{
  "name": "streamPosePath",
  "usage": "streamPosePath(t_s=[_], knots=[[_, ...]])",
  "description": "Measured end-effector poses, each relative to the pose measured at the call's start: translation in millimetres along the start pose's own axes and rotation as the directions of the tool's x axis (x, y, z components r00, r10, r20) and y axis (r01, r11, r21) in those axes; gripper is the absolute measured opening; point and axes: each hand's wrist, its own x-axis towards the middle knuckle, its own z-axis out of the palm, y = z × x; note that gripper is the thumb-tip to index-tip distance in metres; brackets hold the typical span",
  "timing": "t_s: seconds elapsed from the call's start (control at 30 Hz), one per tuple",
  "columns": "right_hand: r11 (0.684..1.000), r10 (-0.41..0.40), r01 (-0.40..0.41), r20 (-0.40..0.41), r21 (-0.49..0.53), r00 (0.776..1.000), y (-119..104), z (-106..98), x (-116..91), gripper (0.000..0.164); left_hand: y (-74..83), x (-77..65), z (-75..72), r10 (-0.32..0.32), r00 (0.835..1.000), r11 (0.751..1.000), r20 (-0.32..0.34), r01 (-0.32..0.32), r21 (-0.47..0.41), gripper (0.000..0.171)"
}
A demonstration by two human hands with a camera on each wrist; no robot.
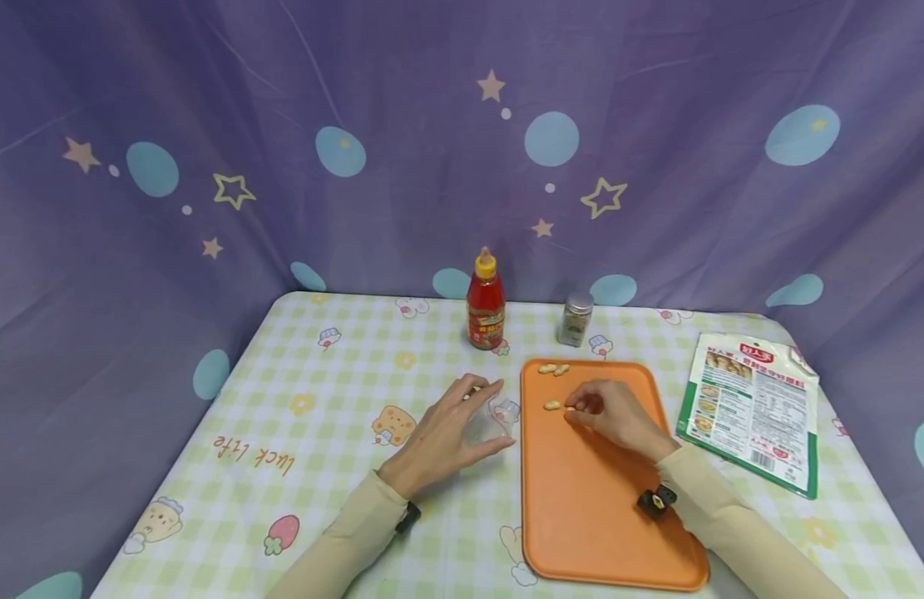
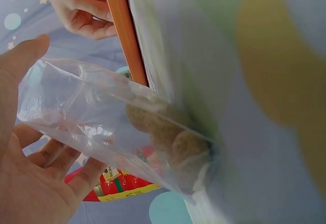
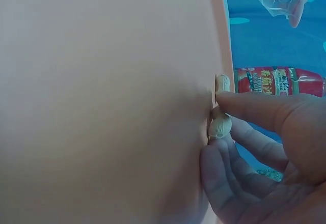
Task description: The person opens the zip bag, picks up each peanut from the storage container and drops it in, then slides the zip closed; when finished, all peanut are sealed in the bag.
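Note:
My left hand (image 1: pixel 450 428) curves round a clear plastic bag (image 2: pixel 86 96) standing on the table, thumb on one side and fingers on the other. Several brown peanuts (image 2: pixel 186 145) lie in the bottom of the bag. Over the orange tray (image 1: pixel 574 516), my right hand (image 1: pixel 615 413) pinches a pale unshelled peanut (image 3: pixel 220 126) between thumb and fingers, at the tray's surface. Just left of those fingertips lies another peanut (image 1: pixel 552 405). Two more peanuts (image 1: pixel 561 369) rest near the tray's far left corner.
Behind the bag stands a red ketchup bottle (image 1: pixel 486 308) with a yellow cap. A small spice jar (image 1: pixel 575 320) is beyond the tray's far edge. Right of the tray lies a flat green-and-white food packet (image 1: pixel 753 408). A purple curtain (image 1: pixel 402 225) hangs behind the checked tablecloth (image 1: pixel 342 399).

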Motion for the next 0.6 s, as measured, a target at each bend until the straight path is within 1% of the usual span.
streamPosePath(t_s=[0.23, 0.37, 0.5, 0.6], knots=[[1.0, -0.013, 0.013, 0.005, -0.008, 1.0, 2.7, -2.9, -2.6, 0.007, -0.2, 0.5, 0.0, 0.014, 1.0, 1.0, -0.009, -0.014, 0.005, 0.08], [1.0, -0.018, 0.018, 0.013, -0.016, 1.0, 2.8, -3.7, -4.3, 0.005, -1.0, 0.0, -0.1, 0.01, 1.0, 1.0, -0.01, -0.01, 0.006, 0.08], [1.0, -0.018, 0.018, 0.018, -0.014, 1.0, 0.6, -3.0, -7.1, 0.006, -0.9, -0.6, -0.1, 0.009, 1.0, 1.0, -0.006, -0.009, 0.002, 0.08], [1.0, -0.021, 0.021, 0.016, -0.011, 1.0, -2.6, -1.7, -8.3, 0.008, -1.1, -0.7, 0.0, 0.023, 1.0, 1.0, -0.018, -0.023, 0.003, 0.08]])
